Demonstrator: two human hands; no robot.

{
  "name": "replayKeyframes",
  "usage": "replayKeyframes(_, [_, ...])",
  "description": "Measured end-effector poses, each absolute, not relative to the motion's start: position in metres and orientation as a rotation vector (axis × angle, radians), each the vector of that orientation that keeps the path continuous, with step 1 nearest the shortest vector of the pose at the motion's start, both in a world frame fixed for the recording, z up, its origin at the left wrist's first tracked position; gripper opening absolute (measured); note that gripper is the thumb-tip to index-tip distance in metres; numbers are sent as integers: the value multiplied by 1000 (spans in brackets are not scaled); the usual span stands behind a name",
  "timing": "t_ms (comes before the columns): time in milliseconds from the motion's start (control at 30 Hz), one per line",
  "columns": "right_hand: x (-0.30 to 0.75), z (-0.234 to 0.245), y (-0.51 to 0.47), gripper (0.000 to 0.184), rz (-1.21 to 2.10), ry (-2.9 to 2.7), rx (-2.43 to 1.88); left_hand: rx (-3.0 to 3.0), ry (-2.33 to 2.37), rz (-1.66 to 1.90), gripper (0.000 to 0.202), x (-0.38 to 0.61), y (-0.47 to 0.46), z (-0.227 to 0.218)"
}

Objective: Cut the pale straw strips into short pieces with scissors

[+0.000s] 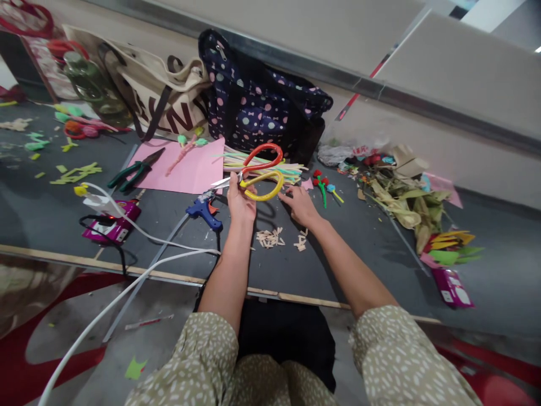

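Holding a pair of scissors (253, 172) with one red and one yellow handle loop, the left hand (240, 200) is closed around the place where the loops meet the blades, and the short metal blades point to the left. The scissors are lifted a little above the grey worktop (67, 220), about in its middle, in front of a bundle of pale coloured straws (291, 169) that lies near the far edge. The right hand (301, 204) rests just beside the yellow loop, its fingers spread and lying flat near the ends of the straws; it grips nothing that I can see.

Between the two wrists, small cut pieces (270, 238) of light material lie on the worktop. Left of the left hand there is a blue glue gun (204, 211), and its white cable (139, 228) runs toward the near edge. A pink sheet (186, 169) lies behind the glue gun, with dark pliers (135, 172) at its left side. At the far edge a navy dotted bag (262, 101) stands, and a beige canvas bag (160, 93) is beside it. On the right side of the worktop there is a heap of dry leaves (406, 200), and small pompom flowers (323, 183) lie near the right hand.
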State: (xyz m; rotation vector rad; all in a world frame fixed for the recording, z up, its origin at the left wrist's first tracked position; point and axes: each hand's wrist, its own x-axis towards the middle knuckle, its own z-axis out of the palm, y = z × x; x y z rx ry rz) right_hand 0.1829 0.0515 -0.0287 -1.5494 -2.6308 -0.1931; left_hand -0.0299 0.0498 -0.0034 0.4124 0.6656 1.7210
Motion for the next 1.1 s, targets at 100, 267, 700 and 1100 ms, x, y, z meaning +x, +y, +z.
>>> replayKeyframes(100, [178,-31,56,58,-176,-2604,-1481,242,574,1718,39,-29,48,0])
replayKeyframes(267, [176,-25,66,47,-144,-2590,-1423,155,534,1705,37,-29,47,4])
replayKeyframes(700, [169,-20,75,43,-47,-2737,-1214,104,575,1681,32,-27,49,5])
replayKeyframes(1100, [195,-35,38,50,-55,-2531,-1451,163,573,1630,26,-23,49,5])
